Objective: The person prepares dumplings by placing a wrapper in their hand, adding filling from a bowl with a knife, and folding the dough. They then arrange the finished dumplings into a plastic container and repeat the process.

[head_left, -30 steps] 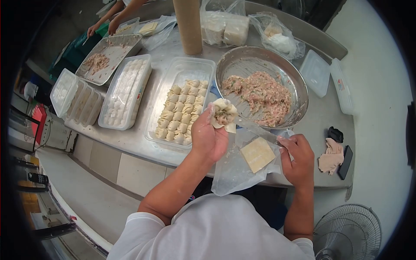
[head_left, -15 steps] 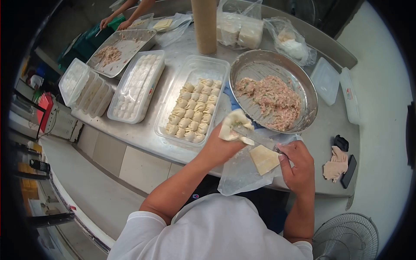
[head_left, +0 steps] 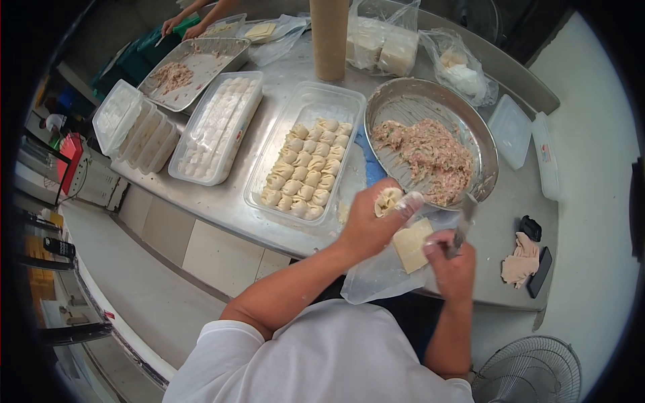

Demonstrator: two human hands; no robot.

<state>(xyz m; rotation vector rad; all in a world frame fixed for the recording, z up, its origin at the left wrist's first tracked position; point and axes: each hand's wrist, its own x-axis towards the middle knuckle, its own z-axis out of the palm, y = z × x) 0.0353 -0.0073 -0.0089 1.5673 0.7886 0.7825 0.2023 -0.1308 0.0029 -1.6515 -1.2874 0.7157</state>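
A gathered dumpling (head_left: 388, 201) is enclosed in my left hand (head_left: 377, 216), its pleated top facing up. My right hand (head_left: 454, 263) grips a flat metal spatula (head_left: 463, 225), whose blade points up near the bowl's front rim. Between the hands, square wrappers (head_left: 412, 246) lie on a clear plastic sheet (head_left: 376, 277). Beyond them is a round metal bowl (head_left: 494, 144) with minced filling (head_left: 430, 158). To the left, rows of folded dumplings (head_left: 309, 168) sit in a clear plastic container (head_left: 254, 181).
A lidded container (head_left: 218, 127), stacked boxes (head_left: 138, 131) and a metal tray (head_left: 235, 54) stand at the left. Another person's hands (head_left: 185, 28) are beyond. A brown post (head_left: 329, 40), bags (head_left: 383, 43), lids (head_left: 510, 131), a phone (head_left: 539, 272) and a fan (head_left: 531, 373) are around.
My left hand has closed around the wrapper, which is now gathered into a dumpling. The spatula has left the wrapper and tilted upward in my right hand. The view has shifted slightly.
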